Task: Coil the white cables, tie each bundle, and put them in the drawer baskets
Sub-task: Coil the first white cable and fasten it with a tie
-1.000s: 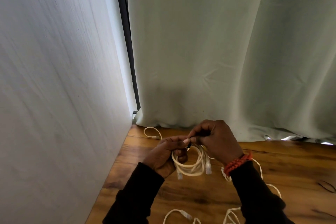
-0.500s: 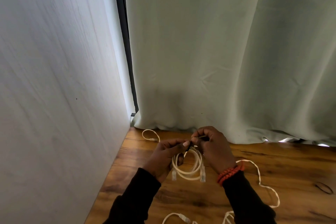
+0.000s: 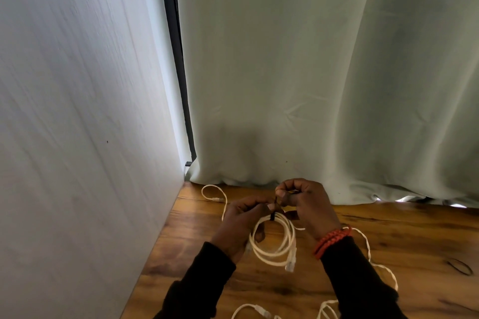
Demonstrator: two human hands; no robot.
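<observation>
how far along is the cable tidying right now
One white cable is coiled. In hand: left hand and right hand pinch a dark tie at the coil's top. Left: loose cables on the wooden surface; no drawer baskets in view.

No text, label, brand, number or sign can be read anywhere in the head view: the surfaces in sight carry no lettering that shows
</observation>
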